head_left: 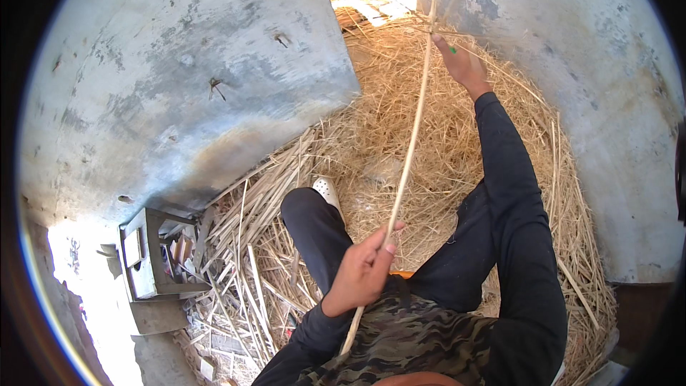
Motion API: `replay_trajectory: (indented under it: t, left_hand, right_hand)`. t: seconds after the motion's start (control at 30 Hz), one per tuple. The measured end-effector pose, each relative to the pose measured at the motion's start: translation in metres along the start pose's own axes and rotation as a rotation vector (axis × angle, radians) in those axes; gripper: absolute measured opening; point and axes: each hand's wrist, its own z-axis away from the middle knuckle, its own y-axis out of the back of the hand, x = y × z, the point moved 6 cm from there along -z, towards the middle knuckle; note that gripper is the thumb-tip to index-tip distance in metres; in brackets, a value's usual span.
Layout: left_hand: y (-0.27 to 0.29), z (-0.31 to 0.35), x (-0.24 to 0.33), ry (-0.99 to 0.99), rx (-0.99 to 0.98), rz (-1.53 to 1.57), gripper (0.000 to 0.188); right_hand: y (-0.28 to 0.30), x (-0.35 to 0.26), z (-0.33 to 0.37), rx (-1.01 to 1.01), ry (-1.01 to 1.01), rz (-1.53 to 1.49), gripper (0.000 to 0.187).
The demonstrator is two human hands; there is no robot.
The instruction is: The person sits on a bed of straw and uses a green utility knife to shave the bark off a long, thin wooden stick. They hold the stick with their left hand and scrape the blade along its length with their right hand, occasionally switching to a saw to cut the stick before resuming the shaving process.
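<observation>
A long, thin, pale cane-like stick (411, 146) runs from my lap up and away toward the far end of the room. Close to my lap, my left hand (362, 271) is closed round its lower part, the thumb lying along it. With the arm stretched far forward, my right hand (463, 66) pinches the stick near its far end, thumb toward it. A small green spot shows on that hand. Just beyond the right thumb, thin strips cross the stick, and a blurred piece slants off to the right. The right fingers are mostly hidden.
Loose straw-coloured shavings (400, 100) cover the floor, with split strips (264, 179) heaped at the left. A wooden box-like frame (146, 254) holding scraps stands by the left wall (186, 64). Another wall (586, 114) rises on the right. My shoe (326, 191) rests among the shavings.
</observation>
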Motion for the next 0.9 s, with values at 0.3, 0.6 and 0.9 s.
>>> replay_trajectory:
  t: [0.3,0.6,0.9]
  left_hand:
    - [0.013,-0.016,-0.023,0.063,-0.021,0.586,0.040]
    - [0.025,-0.017,-0.011,-0.026,0.154,0.386,0.042]
    - [0.025,-0.015,0.002,-0.034,0.126,0.316,0.041]
  right_hand:
    - [-0.004,-0.089,0.111,-0.379,0.304,-0.587,0.068]
    - [0.022,-0.144,0.202,-0.257,0.776,-0.095,0.074]
    - [0.018,-0.134,0.167,-0.005,0.772,-0.046,0.074]
